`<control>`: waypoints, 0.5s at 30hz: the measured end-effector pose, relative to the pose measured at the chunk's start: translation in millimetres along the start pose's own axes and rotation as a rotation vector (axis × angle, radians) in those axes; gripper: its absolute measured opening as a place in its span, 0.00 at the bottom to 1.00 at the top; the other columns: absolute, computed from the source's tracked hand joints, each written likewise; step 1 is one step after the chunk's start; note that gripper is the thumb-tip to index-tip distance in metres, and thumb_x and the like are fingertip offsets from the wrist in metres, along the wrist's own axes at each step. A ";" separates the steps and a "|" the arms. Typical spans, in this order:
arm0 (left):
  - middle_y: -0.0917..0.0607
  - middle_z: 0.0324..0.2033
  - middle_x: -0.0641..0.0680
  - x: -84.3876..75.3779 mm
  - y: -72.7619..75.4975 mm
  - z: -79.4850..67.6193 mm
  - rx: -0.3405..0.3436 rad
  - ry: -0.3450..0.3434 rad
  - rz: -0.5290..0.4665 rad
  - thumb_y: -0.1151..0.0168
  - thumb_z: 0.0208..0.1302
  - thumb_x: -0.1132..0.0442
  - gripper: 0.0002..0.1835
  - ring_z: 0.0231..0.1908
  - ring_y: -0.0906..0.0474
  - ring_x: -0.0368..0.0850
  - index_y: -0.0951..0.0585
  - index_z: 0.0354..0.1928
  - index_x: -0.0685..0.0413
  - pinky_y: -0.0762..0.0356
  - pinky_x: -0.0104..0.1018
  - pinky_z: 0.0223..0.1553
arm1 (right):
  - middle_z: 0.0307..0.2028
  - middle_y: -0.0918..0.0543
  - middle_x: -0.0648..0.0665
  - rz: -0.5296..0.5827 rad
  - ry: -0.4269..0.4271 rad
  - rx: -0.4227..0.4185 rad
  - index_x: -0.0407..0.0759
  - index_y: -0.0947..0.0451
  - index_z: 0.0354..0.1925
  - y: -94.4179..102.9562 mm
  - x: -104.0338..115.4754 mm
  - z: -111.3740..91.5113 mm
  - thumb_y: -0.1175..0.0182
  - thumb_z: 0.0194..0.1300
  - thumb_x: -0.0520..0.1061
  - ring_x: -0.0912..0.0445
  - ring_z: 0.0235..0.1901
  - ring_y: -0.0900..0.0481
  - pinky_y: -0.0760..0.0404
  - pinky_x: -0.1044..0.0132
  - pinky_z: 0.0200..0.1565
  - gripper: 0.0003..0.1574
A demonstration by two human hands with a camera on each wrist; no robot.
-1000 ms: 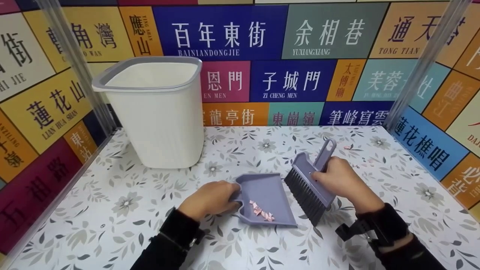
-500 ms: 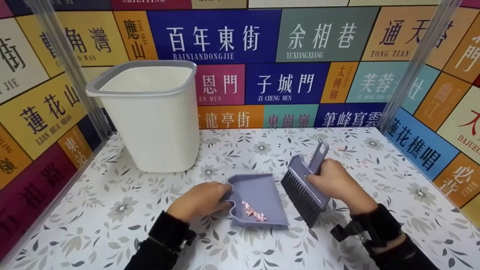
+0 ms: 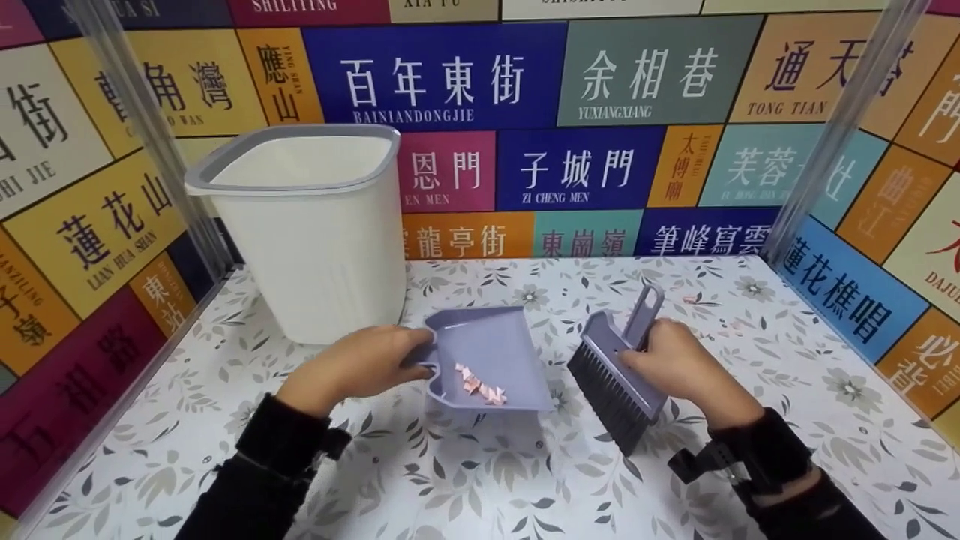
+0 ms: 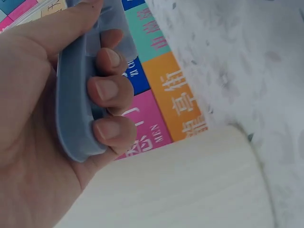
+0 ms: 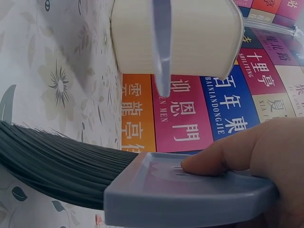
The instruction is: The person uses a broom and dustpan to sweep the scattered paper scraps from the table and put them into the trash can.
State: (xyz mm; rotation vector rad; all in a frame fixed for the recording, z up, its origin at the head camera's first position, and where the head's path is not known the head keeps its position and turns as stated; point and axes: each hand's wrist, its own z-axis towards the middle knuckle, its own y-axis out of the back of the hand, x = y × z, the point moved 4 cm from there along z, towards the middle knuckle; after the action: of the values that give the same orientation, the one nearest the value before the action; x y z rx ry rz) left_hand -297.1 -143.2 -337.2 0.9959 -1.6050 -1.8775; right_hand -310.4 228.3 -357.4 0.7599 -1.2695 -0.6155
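My left hand point(image 3: 356, 369) grips the handle of a purple-grey dustpan point(image 3: 499, 334), held above the table with its shadow beneath. Several pale pink scraps point(image 3: 480, 386) lie in the pan. In the left wrist view, fingers wrap round the dustpan's handle point(image 4: 73, 104). To the right, my right hand point(image 3: 679, 364) holds a matching hand brush point(image 3: 619, 382), dark bristles slanting down to the table. The right wrist view shows the thumb pressed on the brush head point(image 5: 185, 194), and the dustpan point(image 5: 162, 52) edge-on, raised off the tabletop.
A tall white waste bin point(image 3: 315, 255) with a grey rim stands at the back left, behind the dustpan. More pink bits point(image 3: 724, 326) lie on the floral tabletop point(image 3: 465, 480) beyond the right hand. Walls with coloured sign panels point(image 3: 435, 75) enclose the back and sides.
My left hand has lifted the dustpan off the table and carried it back and left toward the bin, the scraps still in it. The right hand and brush have barely moved.
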 end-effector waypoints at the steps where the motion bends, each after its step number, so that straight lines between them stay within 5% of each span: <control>1: 0.20 0.31 0.46 0.0 7.0 -2.1 0.001 0.004 0.002 0.31 0.74 0.57 0.10 0.35 0.20 0.46 0.19 0.47 0.55 0.16 0.48 0.45 | 0.31 0.15 0.35 -0.003 0.000 0.000 0.25 0.19 0.40 0.0 0.1 0.5 0.33 0.61 0.40 0.48 0.29 0.16 0.12 0.52 0.34 0.16; 15: 0.13 0.41 0.52 -19.9 131.1 -25.7 -0.042 0.013 0.019 0.38 0.80 0.54 0.14 0.46 0.15 0.52 0.18 0.54 0.56 0.18 0.55 0.57 | 0.29 0.17 0.40 -0.014 -0.001 0.001 0.25 0.19 0.39 0.6 0.1 1.9 0.34 0.60 0.40 0.52 0.27 0.20 0.17 0.60 0.30 0.16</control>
State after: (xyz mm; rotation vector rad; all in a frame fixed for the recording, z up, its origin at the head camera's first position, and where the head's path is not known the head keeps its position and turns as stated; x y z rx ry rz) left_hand -278.0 -171.0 -206.4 0.9703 -1.5561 -1.8804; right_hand -312.3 228.3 -356.6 0.7702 -1.2666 -0.6262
